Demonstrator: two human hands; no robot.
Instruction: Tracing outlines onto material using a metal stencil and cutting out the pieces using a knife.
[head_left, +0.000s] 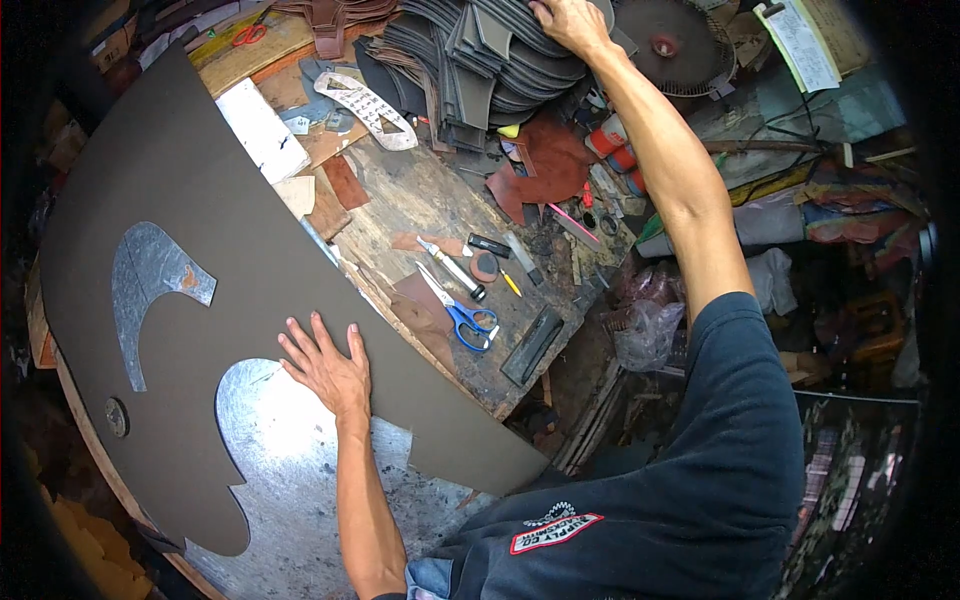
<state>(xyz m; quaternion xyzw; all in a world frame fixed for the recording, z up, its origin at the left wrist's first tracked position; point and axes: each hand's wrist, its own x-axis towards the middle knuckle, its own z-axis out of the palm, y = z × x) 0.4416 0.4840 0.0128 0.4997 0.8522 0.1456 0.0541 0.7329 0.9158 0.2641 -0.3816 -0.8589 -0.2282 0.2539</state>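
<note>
- Head view: the person looks down at a messy wooden workbench (440,200) full of tools and scraps.
- The left hand (328,368) lies flat and open, fingers spread, on a big dark brown sheet (180,200). It grips nothing. It just presses the sheet down.
- The big dark brown sheet covers the left part of the picture. It lies on a shiny metal plate (290,450). Shapes are already cut out of the sheet, so the metal shows through a curved hole (145,280) and through a bigger gap near the wrist.
- The right hand (570,22) reaches far up to a tall pile of dark cut pieces (490,55) at the back of the bench. The fingers curl down over the top of the pile. I cannot tell if they pinch one piece or just rest on it.
- Blue-handled scissors (462,310) lie on the bench between the two arms, near a small knife (450,265). A white pattern piece with holes (368,105) lies further back, just left of the pile.
- To do this well, I think the flat hand should keep its weight even so the sheet does not slide on the smooth metal.
- I think the far hand should take only the top piece, slowly, so the leaning pile does not tip.
- The reach is long, so it seems wise to keep the sleeve above the scissors and knife.
</note>
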